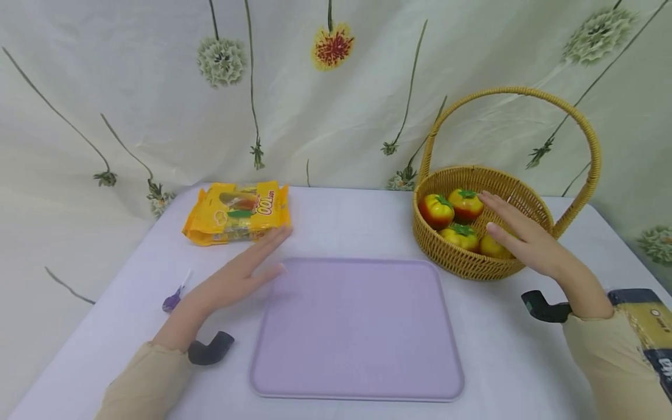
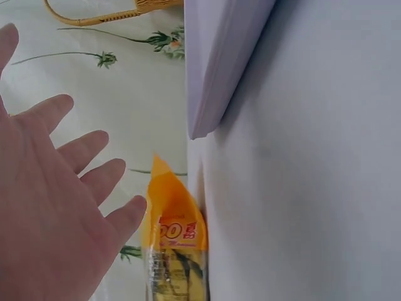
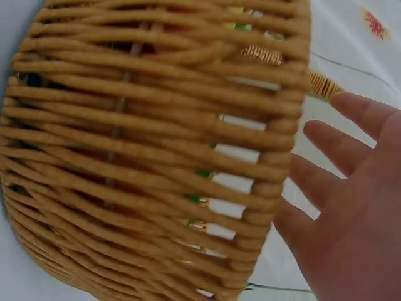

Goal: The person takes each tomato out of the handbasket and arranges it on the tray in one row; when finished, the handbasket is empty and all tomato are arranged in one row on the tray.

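Note:
My left hand (image 1: 233, 280) hovers with straight fingers between the yellow snack bag (image 1: 236, 211) and the lilac tray (image 1: 357, 332), holding nothing. In the left wrist view its spread fingers (image 2: 84, 150) stand apart from the bag (image 2: 177, 251). My right hand (image 1: 530, 239) is over the near right side of the wicker basket (image 1: 472, 265), fingers extended and empty. Several yellow-red persimmon-like fruits (image 1: 437, 211) lie in that basket, one partly hidden by the hand. The right wrist view has the basket's woven wall (image 3: 144, 144) close beside the open right hand (image 3: 351, 182).
A purple-wrapped lollipop (image 1: 172, 300) lies on the white table left of the left forearm. At the right edge, a dark blue and gold packet (image 1: 648, 321) is partly covered by the right sleeve. The basket's tall handle (image 1: 525, 91) arches up before a flowered cloth backdrop.

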The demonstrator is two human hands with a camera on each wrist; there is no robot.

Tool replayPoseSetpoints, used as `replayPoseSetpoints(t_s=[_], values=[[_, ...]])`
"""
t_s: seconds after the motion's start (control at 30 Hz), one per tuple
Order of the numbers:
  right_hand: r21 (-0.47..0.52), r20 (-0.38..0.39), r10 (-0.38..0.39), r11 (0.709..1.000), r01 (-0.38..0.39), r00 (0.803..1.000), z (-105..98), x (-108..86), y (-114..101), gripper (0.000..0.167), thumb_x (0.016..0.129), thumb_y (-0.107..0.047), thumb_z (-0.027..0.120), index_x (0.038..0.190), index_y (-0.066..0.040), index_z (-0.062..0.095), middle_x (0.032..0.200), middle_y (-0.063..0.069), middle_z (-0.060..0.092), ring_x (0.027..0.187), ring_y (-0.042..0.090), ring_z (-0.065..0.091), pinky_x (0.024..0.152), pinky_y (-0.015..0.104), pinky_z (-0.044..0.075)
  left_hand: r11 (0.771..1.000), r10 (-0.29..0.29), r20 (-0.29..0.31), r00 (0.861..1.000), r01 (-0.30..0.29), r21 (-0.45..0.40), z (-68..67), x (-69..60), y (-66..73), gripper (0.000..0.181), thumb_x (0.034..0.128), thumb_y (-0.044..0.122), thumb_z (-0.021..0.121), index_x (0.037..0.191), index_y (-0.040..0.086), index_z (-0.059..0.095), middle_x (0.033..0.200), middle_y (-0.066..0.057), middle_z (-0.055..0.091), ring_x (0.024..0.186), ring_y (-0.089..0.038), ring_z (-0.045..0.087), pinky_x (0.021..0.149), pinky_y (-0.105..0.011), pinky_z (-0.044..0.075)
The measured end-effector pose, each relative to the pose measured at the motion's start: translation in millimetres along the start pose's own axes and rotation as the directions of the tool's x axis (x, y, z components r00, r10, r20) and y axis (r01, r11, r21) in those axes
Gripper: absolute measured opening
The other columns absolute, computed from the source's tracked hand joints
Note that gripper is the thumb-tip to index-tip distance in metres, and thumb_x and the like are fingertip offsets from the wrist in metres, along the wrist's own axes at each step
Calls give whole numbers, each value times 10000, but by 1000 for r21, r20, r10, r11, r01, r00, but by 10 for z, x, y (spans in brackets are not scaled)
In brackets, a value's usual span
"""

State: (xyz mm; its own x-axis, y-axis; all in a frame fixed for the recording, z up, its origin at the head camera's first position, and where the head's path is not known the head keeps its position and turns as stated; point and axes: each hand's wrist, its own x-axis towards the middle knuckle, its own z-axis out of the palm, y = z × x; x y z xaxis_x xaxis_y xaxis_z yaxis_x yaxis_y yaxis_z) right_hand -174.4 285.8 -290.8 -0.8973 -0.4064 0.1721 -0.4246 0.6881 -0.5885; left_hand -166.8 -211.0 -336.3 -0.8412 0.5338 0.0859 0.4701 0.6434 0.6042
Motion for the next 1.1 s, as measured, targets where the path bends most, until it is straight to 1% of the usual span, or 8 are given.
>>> replayPoseSetpoints(t_s=[0.1,0.23,0.3,0.43,0.6,0.67,0.87,1.1], values=[[-1,38,72,997,-72,997,-49,23,55,576,1008,-299,398,1496,-77,188,1513,213,150,1357,435,87,1010,684,76,989,-23,21,1000,26,-142,2,-4,-78,544,1010,306,412,1505,263,189,1537,74,150,1389,-151,105,1101,-488,127],[-42,97,141,990,-138,985,-98,38,110,601,1010,-340,375,1477,-9,195,1482,275,177,1325,490,122,986,701,116,950,-70,66,995,87,-301,26,-8,-197,477,1034,320,307,1499,255,224,1527,88,182,1385,-162,133,1094,-520,115],[-48,115,166,986,-161,979,-106,41,128,609,1006,-357,377,1473,-3,208,1472,285,192,1314,501,144,969,711,142,930,-82,83,993,106,-353,33,-12,-259,470,1037,340,270,1496,242,242,1522,81,206,1383,-154,143,1095,-520,108],[-2,142,169,985,-171,975,-105,47,155,604,1000,-351,402,1468,-7,234,1464,284,217,1302,502,179,944,720,185,902,-77,87,993,107,-418,39,-24,-362,472,1038,345,248,1480,185,297,1496,26,291,1378,-162,173,1097,-520,94],[52,179,133,988,-144,975,-73,95,199,587,984,-298,472,1448,3,276,1421,292,302,1274,486,265,944,697,244,893,-90,104,990,126,-432,64,-38,-467,451,1015,335,379,1456,246,354,1442,91,378,1363,-126,211,1094,-526,103],[58,188,112,990,-125,976,-51,125,211,583,975,-279,500,1437,10,293,1394,297,343,1254,481,307,943,684,268,896,-97,112,989,136,-423,70,-53,-489,458,1000,326,429,1450,271,363,1427,123,390,1357,-106,218,1092,-524,116],[65,192,61,995,-74,980,2,185,231,572,950,-228,563,1411,28,342,1380,280,380,1244,463,346,964,647,282,915,-74,106,992,110,-387,94,-60,-500,490,965,268,531,1435,262,392,1418,125,404,1338,-91,263,1094,-459,181],[20,217,41,999,-46,975,47,246,262,606,910,-246,628,1392,32,387,1367,259,415,1269,444,311,972,630,290,937,-22,112,993,59,-343,117,-59,-551,496,957,234,549,1428,271,400,1432,115,385,1339,-90,259,1096,-419,194]])
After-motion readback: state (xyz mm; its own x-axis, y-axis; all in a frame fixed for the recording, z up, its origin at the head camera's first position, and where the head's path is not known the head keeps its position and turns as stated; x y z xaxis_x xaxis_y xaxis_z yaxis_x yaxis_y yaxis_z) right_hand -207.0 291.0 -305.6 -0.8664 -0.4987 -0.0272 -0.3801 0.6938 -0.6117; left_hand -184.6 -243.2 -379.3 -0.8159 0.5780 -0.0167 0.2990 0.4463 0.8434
